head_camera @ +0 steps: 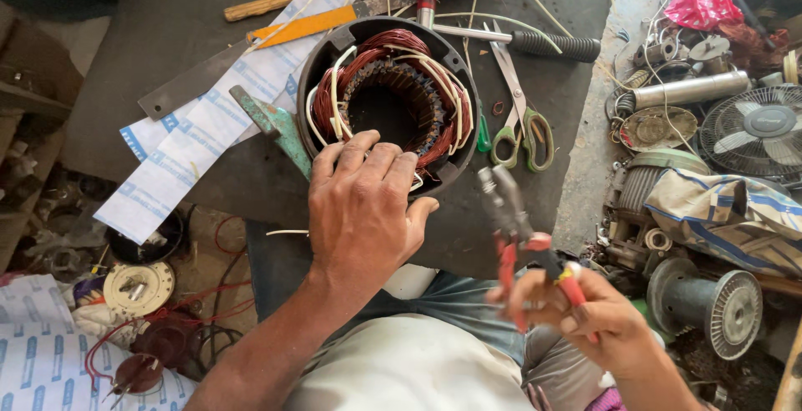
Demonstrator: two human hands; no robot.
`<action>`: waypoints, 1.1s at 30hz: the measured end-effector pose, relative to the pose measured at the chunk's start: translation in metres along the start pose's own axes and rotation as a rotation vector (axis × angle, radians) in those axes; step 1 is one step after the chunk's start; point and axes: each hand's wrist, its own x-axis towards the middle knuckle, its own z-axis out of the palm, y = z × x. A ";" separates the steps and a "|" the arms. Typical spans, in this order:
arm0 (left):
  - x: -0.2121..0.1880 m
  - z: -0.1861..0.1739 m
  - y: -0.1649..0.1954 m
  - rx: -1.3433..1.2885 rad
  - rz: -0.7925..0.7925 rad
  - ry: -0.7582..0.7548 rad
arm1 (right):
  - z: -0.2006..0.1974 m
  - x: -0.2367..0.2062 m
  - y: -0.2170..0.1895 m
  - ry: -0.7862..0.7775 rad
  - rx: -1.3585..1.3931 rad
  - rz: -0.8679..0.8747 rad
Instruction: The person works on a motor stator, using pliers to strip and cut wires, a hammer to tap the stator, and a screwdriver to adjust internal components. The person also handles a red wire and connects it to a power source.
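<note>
A round black motor stator (pixel 388 102) with copper windings and pale insulating sleeves lies on a dark work board (pixel 167 35). My left hand (pixel 363 202) rests flat on the stator's near rim, fingers spread over the windings, holding nothing. To the right of it, my right hand (pixel 597 319) grips red-handled pliers (pixel 522 227). Their jaws point up and left and are clear of the stator.
Green-handled scissors (pixel 522 131), a black-handled screwdriver (pixel 535 42), a flat metal file (pixel 276 39), a teal metal bracket (pixel 280 127) and white printed paper (pixel 209 119) lie on the board. Motor parts, a fan (pixel 756 131) and scrap crowd the right; wires and parts litter the floor on the left.
</note>
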 end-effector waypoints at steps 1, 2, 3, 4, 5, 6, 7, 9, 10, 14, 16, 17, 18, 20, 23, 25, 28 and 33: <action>0.000 0.000 0.000 0.007 0.002 0.005 | 0.000 0.001 0.004 -0.020 0.102 0.030; 0.000 0.001 0.001 0.014 0.003 0.010 | 0.001 0.003 0.008 -0.041 0.203 0.062; -0.001 0.001 0.001 0.010 0.003 0.012 | 0.003 0.005 0.013 -0.064 0.307 0.095; -0.001 0.001 0.001 0.009 0.003 0.014 | 0.006 0.009 0.018 -0.090 0.411 0.128; -0.001 0.001 0.001 0.009 0.004 0.020 | 0.008 0.013 0.021 -0.119 0.513 0.160; -0.001 0.000 0.000 0.019 0.012 0.024 | 0.009 0.017 0.023 -0.149 0.614 0.191; 0.000 0.000 0.000 0.028 0.019 0.029 | 0.010 0.019 0.025 -0.159 0.649 0.205; -0.001 0.000 -0.001 0.037 0.026 0.034 | 0.009 0.023 0.027 -0.178 0.722 0.234; -0.001 0.001 -0.002 0.038 0.027 0.034 | 0.007 0.023 0.028 -0.176 0.736 0.229; -0.001 0.001 -0.001 0.013 0.021 0.030 | -0.003 0.022 0.035 -0.192 0.795 0.195; 0.000 0.001 0.000 0.010 0.014 0.024 | -0.008 0.022 0.037 -0.156 0.635 0.132; 0.000 0.000 0.001 0.010 0.010 0.024 | -0.010 0.023 0.037 -0.111 0.462 0.083; 0.000 0.000 0.002 0.018 0.008 0.020 | -0.011 0.022 0.036 -0.067 0.292 0.035; 0.001 -0.001 0.003 0.032 0.009 0.011 | -0.012 0.020 0.031 0.103 -0.475 -0.281; 0.001 -0.001 0.004 0.020 0.001 0.002 | -0.011 0.012 0.024 0.389 -1.634 -0.708; 0.002 0.000 0.005 0.021 0.004 0.000 | -0.010 0.011 0.024 0.559 -1.967 -0.801; 0.001 0.000 0.004 0.029 -0.002 -0.004 | -0.012 0.023 0.030 0.759 -1.707 -0.612; 0.000 0.000 0.004 0.023 0.001 -0.003 | -0.005 0.064 0.023 0.911 -1.452 -0.430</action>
